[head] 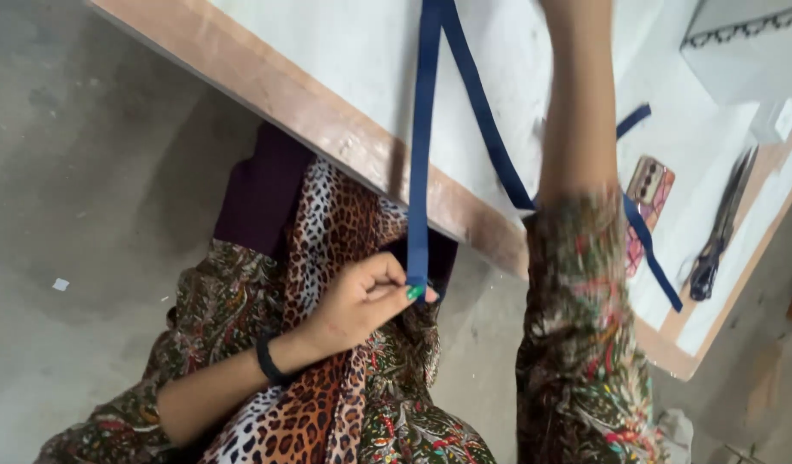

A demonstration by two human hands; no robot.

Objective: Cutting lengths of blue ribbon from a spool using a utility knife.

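— Closest to us is the left hand (370,296), down below the table's (344,51) wooden front edge, over the lap in the leopard-print and floral cloth (327,404). See how it's set?

— Fingers pinched together on the lower end of that blue strap (419,172), thumb and forefinger clamped on it. Green nail polish, and a black band (269,359) on the wrist.

— And the strap runs straight up from there?

— Yes, taut, crossing the front edge and over the white tabletop to the top of view. A second length comes back down at a slant, passes behind the right forearm and trails off toward the table's right edge, its end lying loose there.

— What about the right hand?

— Raised high; only the forearm and floral sleeve (585,326) show. The hand itself is cut off at the top, so I cannot tell whether it grips anything.

— Anything else on the table?

— A phone in a patterned case (651,185) lies just beside the sleeve, near the right edge. Dark scissors (722,228) sit farther right, apart from the phone, along that edge. A white box with a black patterned trim (744,43) stands at the far right corner.
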